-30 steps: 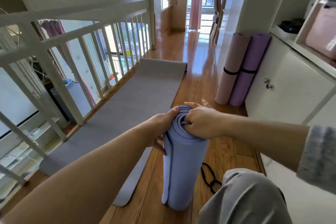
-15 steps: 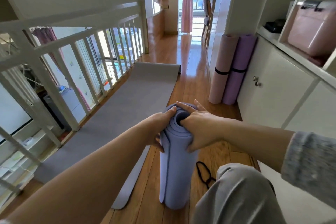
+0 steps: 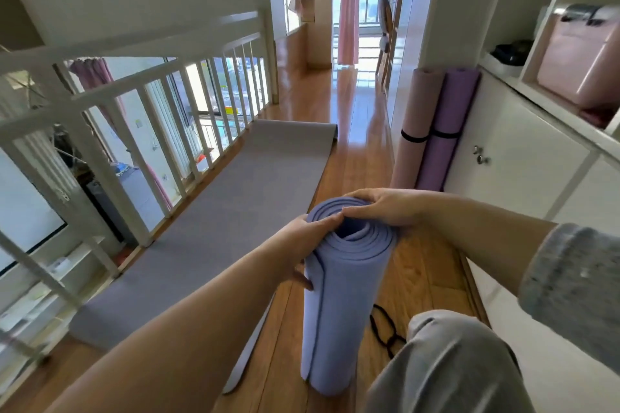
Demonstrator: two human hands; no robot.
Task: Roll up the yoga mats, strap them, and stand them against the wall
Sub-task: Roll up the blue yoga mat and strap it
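Nearest the camera, a bent knee in grey trousers (image 3: 446, 369) sits just right of the blue mat (image 3: 342, 305). The mat is rolled and stands on end on the wooden floor (image 3: 426, 271). A black strap (image 3: 385, 332) lies loose on the boards beside the roll's base, between roll and knee. No band is round the blue mat, and its outer flap hangs a little open down the left side.

At the roll's top, the left hand (image 3: 302, 245) grips the left side, with the thumb along the rim and fingers wrapped round the flap. The right hand (image 3: 382, 208) curls over the far rim, its fingertips at the spiral's centre. The step in hand looks like tightening and squaring the coil before strapping.

The next move probably calls for one hand to keep the roll clamped while the other reaches down to the right for the strap.

Left of the roll and beyond it, a grey mat (image 3: 218, 221) lies flat and unrolled. Farther off, beyond the roll to its right, a pink mat (image 3: 416, 131) and a purple mat (image 3: 446, 131) lean banded against the white cabinet (image 3: 523, 157).
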